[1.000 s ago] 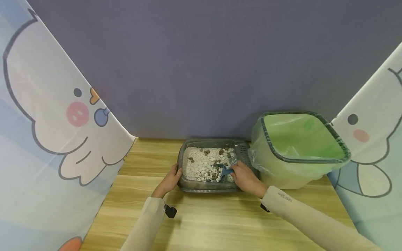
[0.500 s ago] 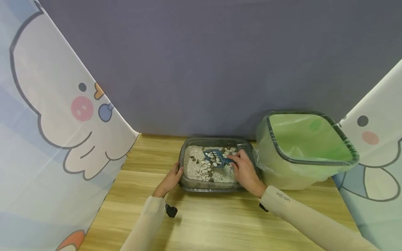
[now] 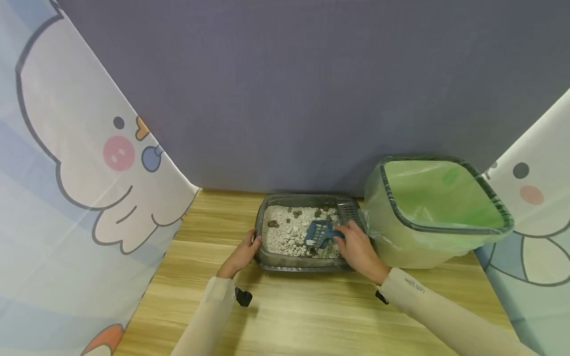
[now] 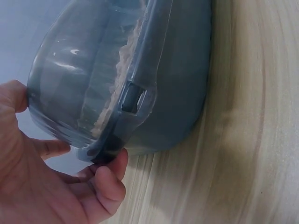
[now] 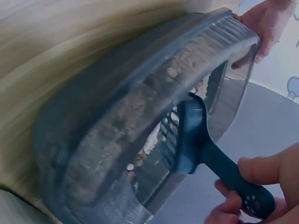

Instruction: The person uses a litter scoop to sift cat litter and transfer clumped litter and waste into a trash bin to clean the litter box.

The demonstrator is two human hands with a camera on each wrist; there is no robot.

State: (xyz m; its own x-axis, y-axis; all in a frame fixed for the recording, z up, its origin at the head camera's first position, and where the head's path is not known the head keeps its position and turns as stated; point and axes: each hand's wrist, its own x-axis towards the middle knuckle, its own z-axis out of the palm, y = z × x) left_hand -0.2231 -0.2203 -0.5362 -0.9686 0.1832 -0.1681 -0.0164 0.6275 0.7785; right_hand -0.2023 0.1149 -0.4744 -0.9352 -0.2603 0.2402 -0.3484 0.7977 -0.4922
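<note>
A grey litter box (image 3: 303,267) holds pale litter (image 3: 278,237) with white lumps and several brown clumps (image 3: 273,224) scattered through it. My left hand (image 3: 240,254) grips the box's left side; in the left wrist view, thumb and fingers (image 4: 112,184) bend around its rim. My right hand (image 3: 359,253) holds a dark blue litter scoop (image 3: 317,234) by the handle, thumb on top. The scoop's slotted head (image 5: 189,135) is inside the box, over the litter, tilted in the right wrist view. A few pale bits show at its slots.
Close to the box's right end stands a pale green bin (image 3: 409,247), lined with a clear bag and ringed by a dark rim. A grey wall (image 3: 285,99) rises right behind the box. Bare wooden tabletop (image 3: 294,306) lies in front.
The scoop came up out of the litter with white lumps on it, then shifted right and tilted; fewer lumps show on it now. The left hand stays on the box.
</note>
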